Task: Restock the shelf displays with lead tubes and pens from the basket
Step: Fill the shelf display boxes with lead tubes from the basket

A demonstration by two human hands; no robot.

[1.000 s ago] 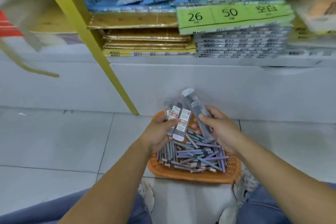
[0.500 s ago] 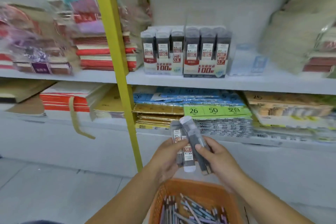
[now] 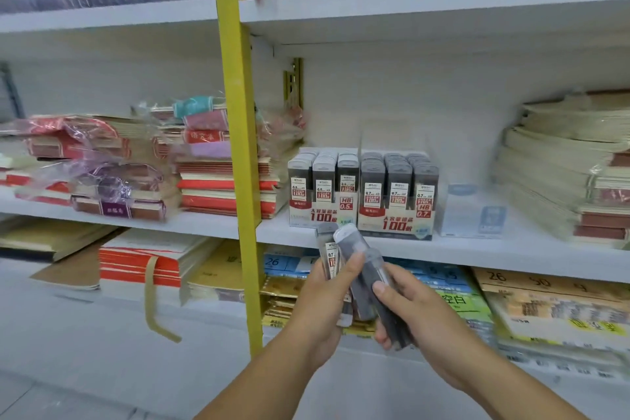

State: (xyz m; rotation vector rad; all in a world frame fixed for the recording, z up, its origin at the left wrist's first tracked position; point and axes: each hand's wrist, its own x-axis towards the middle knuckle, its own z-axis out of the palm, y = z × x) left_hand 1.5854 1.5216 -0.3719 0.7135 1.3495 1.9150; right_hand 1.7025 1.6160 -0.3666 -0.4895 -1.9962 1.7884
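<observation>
Several grey lead tubes (image 3: 358, 257) with white caps and red labels are held between both hands in front of the shelf. My left hand (image 3: 324, 303) grips the labelled ones from the left. My right hand (image 3: 416, 314) holds a dark tube from the right. Just above them, on the middle shelf, stand two display boxes of lead tubes: the 0.5 box (image 3: 322, 189) and the 0.7 box (image 3: 397, 194), both packed with upright tubes. The basket is out of view.
A yellow upright post (image 3: 238, 147) runs down just left of the displays. Stacks of red notebooks (image 3: 221, 187) lie to the left, cream booklets (image 3: 562, 174) to the right, and a clear box (image 3: 472, 211) beside the 0.7 box. Paper packs (image 3: 511, 303) fill the lower shelf.
My view has tilted up from the orange basket on the floor to the middle shelf. Both hands rose with the lead tubes toward the display boxes.
</observation>
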